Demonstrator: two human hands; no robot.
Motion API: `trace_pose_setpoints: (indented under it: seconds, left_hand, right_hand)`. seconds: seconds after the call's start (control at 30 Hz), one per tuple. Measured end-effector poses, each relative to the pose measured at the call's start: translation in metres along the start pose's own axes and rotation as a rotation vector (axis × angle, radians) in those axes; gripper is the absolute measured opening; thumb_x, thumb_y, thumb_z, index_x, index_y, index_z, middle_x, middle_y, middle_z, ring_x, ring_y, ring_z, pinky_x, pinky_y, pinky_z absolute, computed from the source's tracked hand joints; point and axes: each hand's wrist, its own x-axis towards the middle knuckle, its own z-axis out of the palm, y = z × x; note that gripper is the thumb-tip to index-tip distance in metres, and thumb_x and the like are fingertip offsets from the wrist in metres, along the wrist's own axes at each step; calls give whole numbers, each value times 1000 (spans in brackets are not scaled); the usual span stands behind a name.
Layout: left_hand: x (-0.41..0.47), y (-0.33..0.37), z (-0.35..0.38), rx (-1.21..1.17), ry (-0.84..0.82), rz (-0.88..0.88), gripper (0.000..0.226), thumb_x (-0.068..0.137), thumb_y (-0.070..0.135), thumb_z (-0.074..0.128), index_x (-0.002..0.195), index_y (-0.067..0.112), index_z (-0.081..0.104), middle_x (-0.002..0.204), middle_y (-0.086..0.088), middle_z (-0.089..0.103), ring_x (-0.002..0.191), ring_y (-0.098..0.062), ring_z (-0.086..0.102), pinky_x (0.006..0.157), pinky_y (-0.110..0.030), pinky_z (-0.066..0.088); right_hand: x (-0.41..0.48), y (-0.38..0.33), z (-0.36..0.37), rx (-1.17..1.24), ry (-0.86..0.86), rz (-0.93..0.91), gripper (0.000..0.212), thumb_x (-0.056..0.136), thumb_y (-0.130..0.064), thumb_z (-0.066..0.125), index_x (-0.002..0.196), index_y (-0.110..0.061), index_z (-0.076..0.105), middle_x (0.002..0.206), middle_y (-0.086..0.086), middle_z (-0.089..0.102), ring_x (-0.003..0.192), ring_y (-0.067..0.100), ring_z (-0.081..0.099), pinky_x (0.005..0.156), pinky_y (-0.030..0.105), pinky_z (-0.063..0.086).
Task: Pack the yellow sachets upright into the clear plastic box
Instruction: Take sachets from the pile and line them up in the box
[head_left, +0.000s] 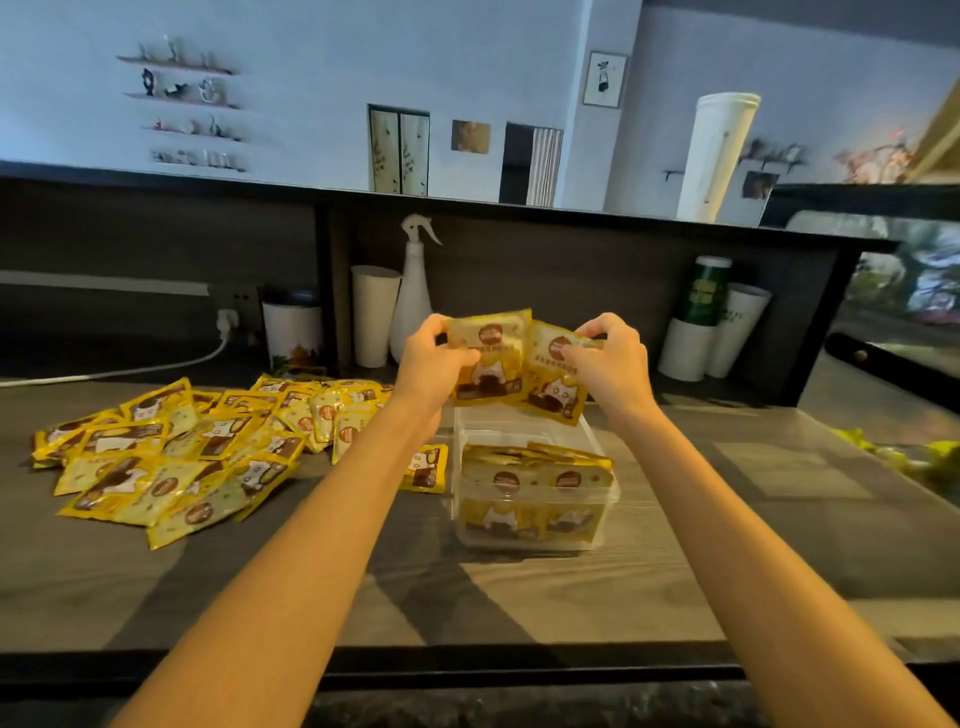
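The clear plastic box (470, 426) stands on the wooden counter in the middle of the view. Several yellow sachets (535, 480) stand upright in its near half; the far half looks empty. Above the box my left hand (434, 364) pinches one yellow sachet (488, 358) by its upper left edge. My right hand (610, 361) pinches a second sachet (553, 376) by its upper right edge. Both held sachets hang upright, side by side and overlapping slightly. A loose heap of yellow sachets (171, 457) lies flat on the counter to the left.
One stray sachet (427, 467) lies beside the box's left wall. At the back stand a white spray bottle (413, 291), paper cups (371, 314), a patterned cup (293, 332) and stacked cups (711, 322). A white cable (156, 369) runs along the back left. A glass case (904, 291) stands at right.
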Motion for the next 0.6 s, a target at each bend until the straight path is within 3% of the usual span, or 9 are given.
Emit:
trace_pose_setpoints:
  seconds: [0.07, 0.13, 0.2, 0.3, 0.37, 0.47, 0.6]
  left_hand:
    - [-2, -6, 3, 90, -38, -16, 24, 86, -3, 49, 78, 20, 52, 89, -6, 60, 94, -22, 59, 75, -32, 52]
    - [-4, -12, 3, 194, -57, -18, 20, 85, -3, 46, 83, 16, 53, 89, -6, 58, 93, -20, 55, 67, -24, 48]
    - [-8, -16, 2, 273, -82, 5, 18, 85, -3, 45, 92, 12, 52, 91, -7, 57, 91, -17, 54, 65, -22, 45]
    - [-15, -19, 3, 360, -153, 54, 15, 88, -2, 45, 90, 12, 50, 80, 1, 54, 78, -8, 52, 60, -18, 40]
    - [-18, -19, 4, 333, -181, 58, 17, 90, 0, 43, 86, 16, 48, 79, 2, 53, 77, -7, 51, 61, -18, 40]
    - [-19, -18, 10, 299, -201, 12, 13, 92, 3, 41, 94, 15, 45, 82, 2, 52, 84, -13, 51, 62, -20, 41]
    - [-19, -25, 14, 506, -219, -12, 11, 91, 5, 42, 96, 14, 46, 95, -7, 56, 95, -22, 56, 77, -33, 49]
  right_hand:
    - [-1, 9, -4, 18, -24, 39, 11, 87, -11, 60, 85, -18, 51, 90, -1, 56, 89, 18, 63, 64, 30, 54]
    - [-2, 16, -5, 53, -48, 75, 13, 86, -11, 61, 83, -20, 52, 96, 3, 60, 91, 19, 64, 73, 36, 57]
    - [-4, 21, -6, 91, -81, 77, 12, 87, -9, 60, 94, -18, 59, 105, 5, 62, 95, 20, 65, 77, 37, 57]
    - [-8, 28, -7, 80, -163, 73, 22, 90, -8, 57, 109, -14, 65, 101, 4, 64, 92, 16, 65, 70, 28, 56]
    - [-11, 30, -7, 60, -200, 85, 20, 91, -8, 56, 108, -12, 65, 100, 6, 66, 90, 16, 65, 69, 25, 54]
    - [-12, 33, -11, 75, -197, 114, 17, 91, -9, 55, 105, -11, 65, 102, 8, 67, 94, 18, 65, 72, 27, 54]
    - [-15, 36, -15, 74, -187, 112, 21, 92, -10, 54, 110, -11, 65, 107, 9, 67, 92, 14, 62, 61, 19, 48]
